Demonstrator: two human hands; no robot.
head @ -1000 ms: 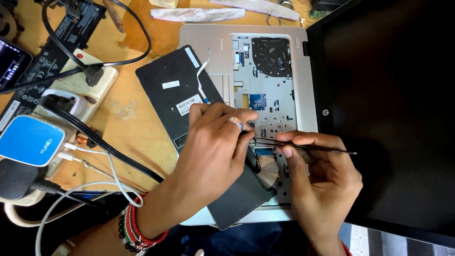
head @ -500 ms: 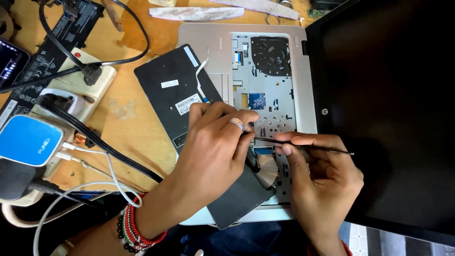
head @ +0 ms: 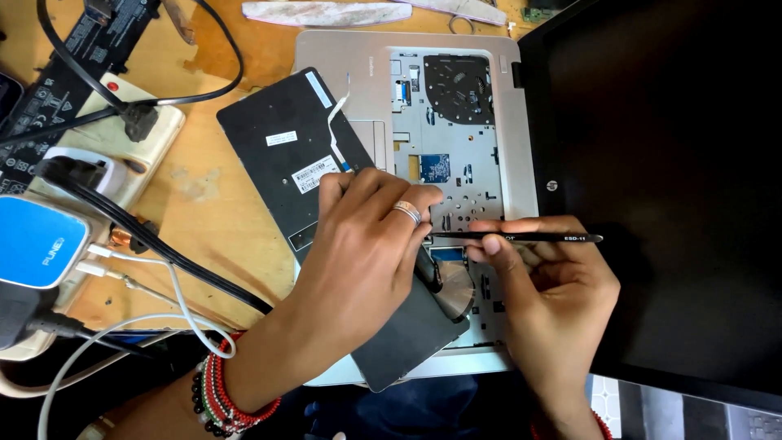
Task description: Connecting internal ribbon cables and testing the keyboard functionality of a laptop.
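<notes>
Both hands work low-centre over the opened laptop. Left hand (head: 366, 244), ring on one finger, lies curled knuckles-up w/ fingertips pressed down at the seam where the flipped keyboard meets the chassis. Right hand (head: 546, 285) pinches black tweezers (head: 521, 238) between thumb and forefinger, other fingers folded under.

Key relation: tweezers' long axis runs nearly level, left-right across the view. Tips point left, toward the left hand's fingertips, almost touching them; the back end sticks out right, over the screen edge. The work spot sits between the two hands, just under the left fingertips, so the left hand is nearer and hides the contact itself. Can't tell what the tips are gripping, if anything.

Counts, big to small:
- 1 bench (head: 220, 236), wooden, worn top.
- 1 laptop screen (head: 676, 187), dark, lid laid flat to the right.
- 1 chassis (head: 456, 122), silver, internals showing, round fan grille top-centre.
- 1 keyboard (head: 285, 155), face down, black back, lying diagonal from upper left to lower right, lower part under the left hand and overlapping the chassis.
- 1 power strip (head: 122, 147), cream, left side, black plug in it.
- 1 blue-and-white charger box (head: 37, 240), far left.
- Cables: at least 2 black, 2 white; tangled, exact no. unclear.
- 1 white ribbon cable (head: 336, 114) on the keyboard back.
- 1 ring.
</notes>
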